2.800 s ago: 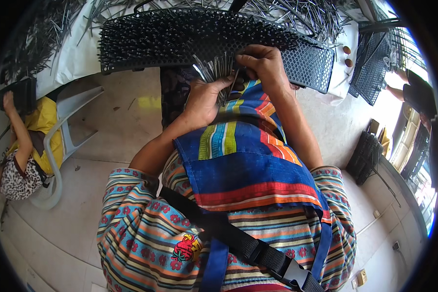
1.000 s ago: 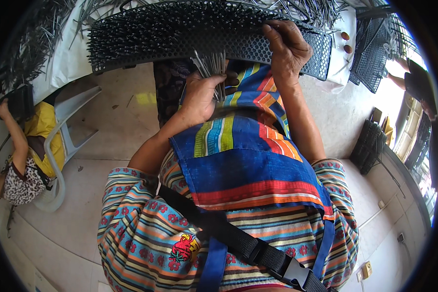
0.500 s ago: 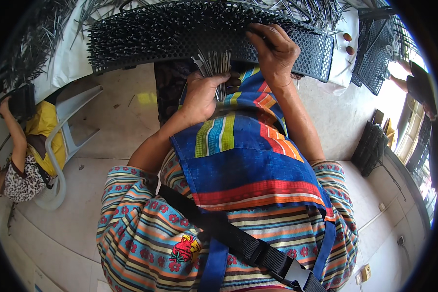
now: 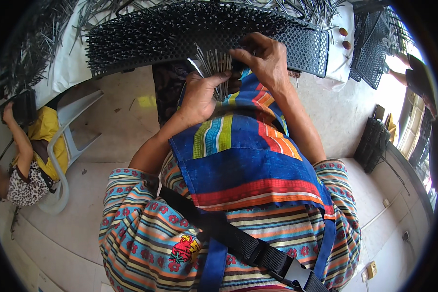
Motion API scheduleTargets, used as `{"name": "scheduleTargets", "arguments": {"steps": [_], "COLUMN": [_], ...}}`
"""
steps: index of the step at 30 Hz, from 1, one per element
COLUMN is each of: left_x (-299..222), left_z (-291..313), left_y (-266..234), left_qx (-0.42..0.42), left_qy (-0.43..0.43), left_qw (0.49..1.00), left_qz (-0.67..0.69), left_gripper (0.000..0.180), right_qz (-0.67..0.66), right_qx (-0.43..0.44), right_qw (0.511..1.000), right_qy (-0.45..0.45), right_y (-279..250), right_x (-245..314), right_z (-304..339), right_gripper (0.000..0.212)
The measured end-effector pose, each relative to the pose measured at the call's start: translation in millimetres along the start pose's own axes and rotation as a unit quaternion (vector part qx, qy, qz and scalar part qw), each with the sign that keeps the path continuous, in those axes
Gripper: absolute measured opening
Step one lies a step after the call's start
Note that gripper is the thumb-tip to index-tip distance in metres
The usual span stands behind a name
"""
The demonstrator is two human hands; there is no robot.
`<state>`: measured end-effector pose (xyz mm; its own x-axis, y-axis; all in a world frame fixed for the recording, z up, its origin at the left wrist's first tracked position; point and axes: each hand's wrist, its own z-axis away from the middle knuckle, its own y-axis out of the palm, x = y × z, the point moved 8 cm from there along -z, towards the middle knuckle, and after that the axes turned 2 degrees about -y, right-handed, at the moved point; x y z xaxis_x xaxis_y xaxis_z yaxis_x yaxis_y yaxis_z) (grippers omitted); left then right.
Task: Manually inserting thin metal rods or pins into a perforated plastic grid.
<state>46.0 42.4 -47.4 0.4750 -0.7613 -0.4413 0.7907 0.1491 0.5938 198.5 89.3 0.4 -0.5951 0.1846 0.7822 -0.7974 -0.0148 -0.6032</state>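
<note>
A fanned bundle of thin grey metal strips (image 4: 213, 63) stands up out of my left hand (image 4: 199, 95), whose thumb presses across it. My right hand (image 4: 271, 61) is just right of the bundle's upper ends, over the near edge of a long black perforated tray (image 4: 307, 48). Its thumb and fingers are drawn together toward the strips, and anything between them is too small or hidden to make out. Many dark thin pieces (image 4: 136, 41) stand upright in the tray's holes, packed densely at the left and far side. Bare holes show along the near middle and the right end.
Loose dark strips (image 4: 321, 10) lie piled beyond the tray on a white-covered table (image 4: 70, 58). More perforated black trays (image 4: 371, 46) are at the right. A co-worker (image 4: 29, 170) sits at the left by a pale plastic chair (image 4: 63, 141). A black case-like object (image 4: 372, 141) stands on the floor, right.
My right hand has come left and slightly nearer, from over the tray's holes to beside the bundle. My left hand stays nearly still, holding the strips.
</note>
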Motion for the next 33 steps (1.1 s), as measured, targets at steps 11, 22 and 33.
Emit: {"name": "scheduleTargets", "arguments": {"steps": [11, 22, 33], "left_x": [0.0, 3.1, 1.4], "left_z": [-3.2, -11.0, -5.5], "left_y": [-8.2, -3.2, 2.6], "left_qx": [-0.014, 0.034, -0.026], "left_qy": [0.012, -0.019, 0.003], "left_qw": [1.000, 0.999, 1.000], "left_qz": [0.010, -0.013, 0.007], "left_gripper": [0.019, 0.022, 0.018], "right_qz": [0.088, 0.049, -0.336], "right_qx": [-0.198, -0.149, -0.159], "right_qw": [0.942, 0.975, 0.928], "right_qy": [-0.257, -0.154, 0.036], "right_y": [-14.0, -19.3, -32.4], "right_x": [45.7, 23.1, -18.1], "right_z": [-4.8, -0.4, 6.2], "right_gripper": [0.012, 0.021, 0.003]}}
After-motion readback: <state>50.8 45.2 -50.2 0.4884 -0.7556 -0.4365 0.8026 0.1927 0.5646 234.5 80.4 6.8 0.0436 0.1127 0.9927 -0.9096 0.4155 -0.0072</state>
